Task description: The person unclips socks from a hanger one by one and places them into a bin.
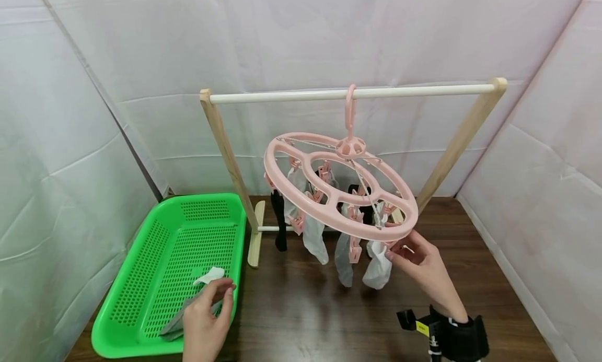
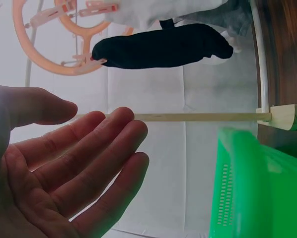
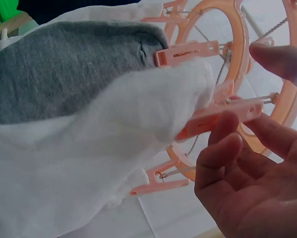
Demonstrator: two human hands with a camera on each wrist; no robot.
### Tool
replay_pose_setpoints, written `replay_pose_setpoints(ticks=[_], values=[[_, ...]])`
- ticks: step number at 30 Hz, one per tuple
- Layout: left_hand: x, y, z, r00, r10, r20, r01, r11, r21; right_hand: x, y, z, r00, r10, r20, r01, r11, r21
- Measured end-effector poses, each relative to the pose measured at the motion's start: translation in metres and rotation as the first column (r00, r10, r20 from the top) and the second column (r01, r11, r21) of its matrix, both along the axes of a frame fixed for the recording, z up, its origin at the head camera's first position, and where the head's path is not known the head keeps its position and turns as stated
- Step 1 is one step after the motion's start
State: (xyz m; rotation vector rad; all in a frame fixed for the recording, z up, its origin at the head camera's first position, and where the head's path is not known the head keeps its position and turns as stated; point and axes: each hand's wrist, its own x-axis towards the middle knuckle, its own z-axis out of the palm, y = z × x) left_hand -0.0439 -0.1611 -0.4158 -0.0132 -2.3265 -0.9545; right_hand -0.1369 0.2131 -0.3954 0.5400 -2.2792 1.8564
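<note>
A pink round clip hanger (image 1: 338, 227) hangs tilted with several socks pegged to it. My right hand (image 1: 425, 265) is at its lower right rim, beside a white sock (image 1: 378, 270). In the right wrist view the fingertips are at a pink clip (image 3: 223, 118) on the white sock (image 3: 94, 168), and the thumb (image 3: 280, 62) stands apart. A grey sock (image 3: 74, 72) hangs beside it. Loosely bent and holding nothing, my left hand (image 1: 207, 317) is over the green basket (image 1: 117, 278). A white sock (image 1: 209, 275) and a grey sock (image 1: 175, 323) lie there, partly hidden by that hand.
The hanger's hook sits over the white bar (image 1: 291, 95) of a wooden-legged rack (image 1: 226, 150). A black sock (image 2: 161, 47) hangs on the hanger's left side. White cloth walls (image 1: 155, 48) surround the dark wooden table (image 1: 301, 320).
</note>
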Motion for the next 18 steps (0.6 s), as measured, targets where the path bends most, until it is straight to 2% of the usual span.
replay_pose_setpoints(ticks=[5, 10, 14, 18], values=[[-0.003, 0.006, -0.007, 0.998, -0.043, 0.038, 0.042, 0.998, 0.036, 0.0, -0.001, 0.0, 0.999, 0.009, 0.038, -0.011, 0.999, 0.045], [-0.006, 0.013, -0.012, 0.994, -0.098, 0.042, 0.095, 0.994, 0.062, -0.002, -0.004, -0.002, 0.995, 0.091, 0.028, -0.091, 0.996, -0.004], [-0.009, 0.02, -0.016, 0.99, -0.137, 0.028, 0.135, 0.99, 0.037, -0.004, -0.006, -0.003, 0.986, 0.169, 0.002, -0.169, 0.984, -0.056], [-0.01, 0.026, -0.018, 0.986, -0.162, 0.047, 0.162, 0.987, 0.008, -0.003, -0.008, -0.004, 0.979, 0.203, -0.011, -0.203, 0.977, -0.063]])
